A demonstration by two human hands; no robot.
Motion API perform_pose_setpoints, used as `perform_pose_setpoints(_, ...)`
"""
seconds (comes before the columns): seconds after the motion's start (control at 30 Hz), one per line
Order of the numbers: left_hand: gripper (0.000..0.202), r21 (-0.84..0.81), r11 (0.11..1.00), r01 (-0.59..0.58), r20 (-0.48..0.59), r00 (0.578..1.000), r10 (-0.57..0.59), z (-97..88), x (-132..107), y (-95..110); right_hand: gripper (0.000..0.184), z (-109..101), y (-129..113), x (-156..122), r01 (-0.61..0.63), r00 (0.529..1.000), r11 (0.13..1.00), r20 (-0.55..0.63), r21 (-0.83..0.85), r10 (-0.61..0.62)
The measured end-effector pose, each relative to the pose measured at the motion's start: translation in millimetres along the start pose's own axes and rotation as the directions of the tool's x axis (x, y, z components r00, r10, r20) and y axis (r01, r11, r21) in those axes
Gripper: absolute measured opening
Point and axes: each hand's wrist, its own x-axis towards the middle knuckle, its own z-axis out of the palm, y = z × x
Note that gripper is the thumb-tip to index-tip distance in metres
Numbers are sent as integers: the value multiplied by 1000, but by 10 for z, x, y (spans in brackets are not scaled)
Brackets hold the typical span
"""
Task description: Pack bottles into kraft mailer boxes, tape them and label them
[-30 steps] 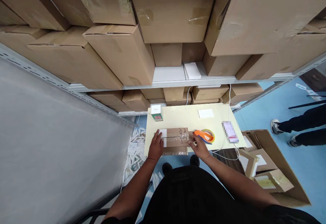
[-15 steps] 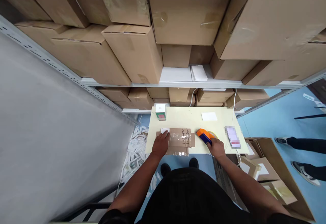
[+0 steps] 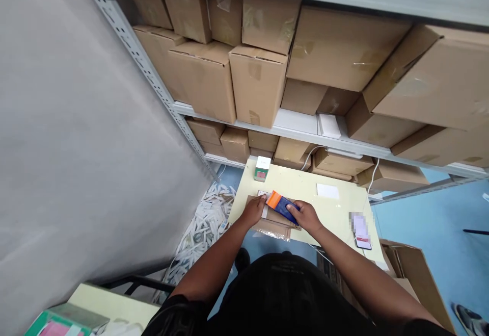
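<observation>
A flat brown cardboard package point(image 3: 275, 223) with clear tape on it lies at the near edge of the pale yellow table point(image 3: 305, 188). My left hand point(image 3: 253, 210) presses on its left end, fingers curled over a white label. My right hand point(image 3: 304, 216) grips an orange and blue tape dispenser point(image 3: 281, 205), which lies across the top of the package between both hands.
A small white and green box point(image 3: 262, 168), a white card point(image 3: 327, 191) and a phone point(image 3: 360, 229) with a cable sit on the table. Metal shelves point(image 3: 298, 122) full of cardboard boxes stand behind it. White paper scraps point(image 3: 206, 224) litter the floor at left. An open carton point(image 3: 416, 275) stands at right.
My right hand picked up the tape dispenser from the table's right side and brought it left onto the package. The left hand stayed on the package. The view swung left.
</observation>
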Motion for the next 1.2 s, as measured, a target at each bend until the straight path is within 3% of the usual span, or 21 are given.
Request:
perform_pose_setpoints(0.17,67,-260,947,189,39,982,-185,-75,15,16,54,82,33,148,28,997,992,70,-124,-20)
perform_pose_setpoints(0.33,39,-379,892,247,29,966,-255,-13,42,-48,54,73,12,188,56,991,991,124,-124,-40)
perform_pose_setpoints(0.6,44,-453,860,236,28,968,-250,-35,45,-80,53,77,31,247,66,988,992,145,-108,-50)
perform_pose_setpoints(0.87,28,-426,864,267,-18,953,-303,14,72,-153,52,25,-134,297,80,978,976,205,-202,-38)
perform_pose_setpoints(1.1,24,-294,915,278,-133,936,-327,-333,123,-450,57,-115,-101,279,-13,979,950,191,-313,76)
perform_pose_setpoints(1.2,21,-218,928,304,-110,937,-332,-297,85,-577,57,-120,-53,274,-9,977,947,197,-321,76)
